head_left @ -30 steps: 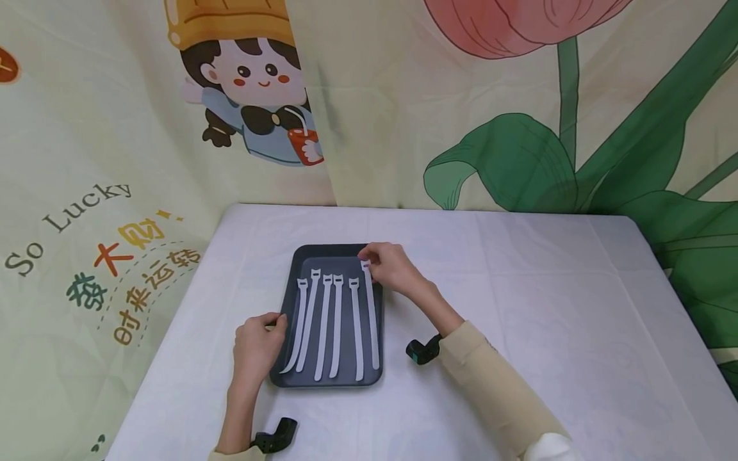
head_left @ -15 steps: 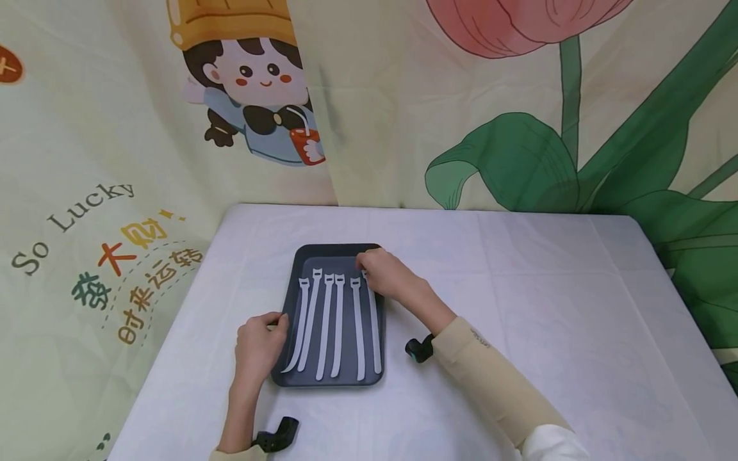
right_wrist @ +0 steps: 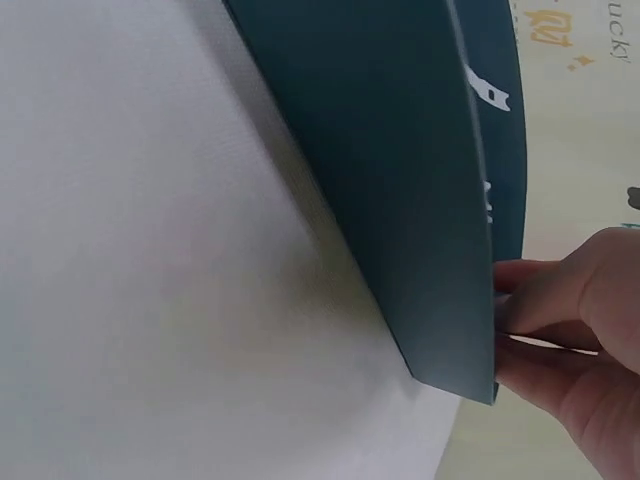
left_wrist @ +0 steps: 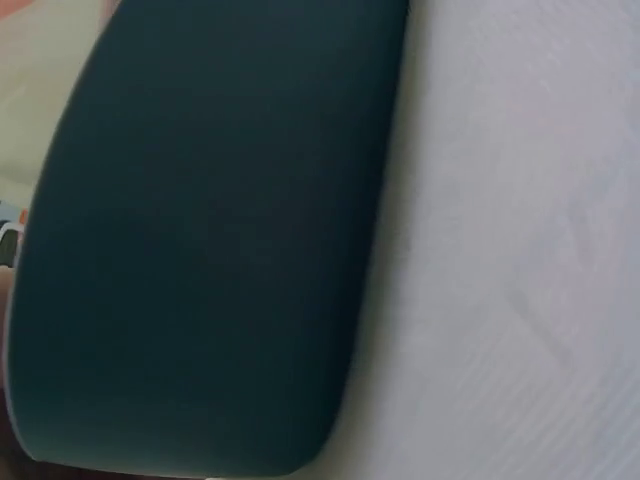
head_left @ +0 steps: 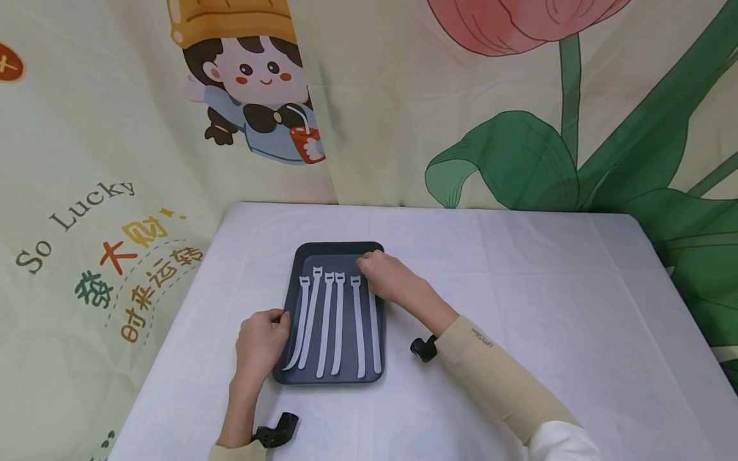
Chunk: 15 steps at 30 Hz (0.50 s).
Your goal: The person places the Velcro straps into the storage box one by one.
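Observation:
A dark grey rectangular tray lies on the table, with several white strap-like cable ties side by side in it, slotted heads at the far end. My left hand grips the tray's left rim between thumb and curled fingers. Over the far right part of the tray, my right hand pinches the head end of the rightmost cable tie; that head is hidden under the fingers. In the right wrist view the fingertips reach over the tray's side wall. The left wrist view shows mostly the tray's outer wall.
A white cloth covers the table, which extends to the right and in front of the tray. Behind it hangs a printed curtain with a cartoon figure and a tulip. Black wrist cameras sit on both wrists.
My right hand has moved slightly nearer along the tray's right side, drawing the rightmost tie a little toward me and covering its head. The left hand stays on the rim.

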{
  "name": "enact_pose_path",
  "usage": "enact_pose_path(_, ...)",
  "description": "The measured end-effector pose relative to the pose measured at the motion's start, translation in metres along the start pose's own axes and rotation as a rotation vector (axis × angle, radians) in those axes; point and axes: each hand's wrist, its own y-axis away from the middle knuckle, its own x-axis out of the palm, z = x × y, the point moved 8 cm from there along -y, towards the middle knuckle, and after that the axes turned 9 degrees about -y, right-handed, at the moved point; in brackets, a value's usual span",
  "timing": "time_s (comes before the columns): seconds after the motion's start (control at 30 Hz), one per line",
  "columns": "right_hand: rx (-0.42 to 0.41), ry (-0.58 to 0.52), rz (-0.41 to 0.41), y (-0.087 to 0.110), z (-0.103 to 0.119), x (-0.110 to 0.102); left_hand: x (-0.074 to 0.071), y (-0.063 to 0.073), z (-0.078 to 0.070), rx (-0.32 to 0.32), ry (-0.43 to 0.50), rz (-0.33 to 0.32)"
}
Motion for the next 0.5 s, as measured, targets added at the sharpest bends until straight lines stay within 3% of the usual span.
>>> enact_pose_path(0.27,-0.068,-0.008,-0.023,0.011,0.006,-0.012,-0.008,-0.003,-0.007,0.022,-0.061,0.015)
enact_pose_path(0.5,-0.083,-0.033,-0.094,0.03,0.001,-0.02,-0.027,-0.005,-0.028,0.081,-0.101,-0.167)
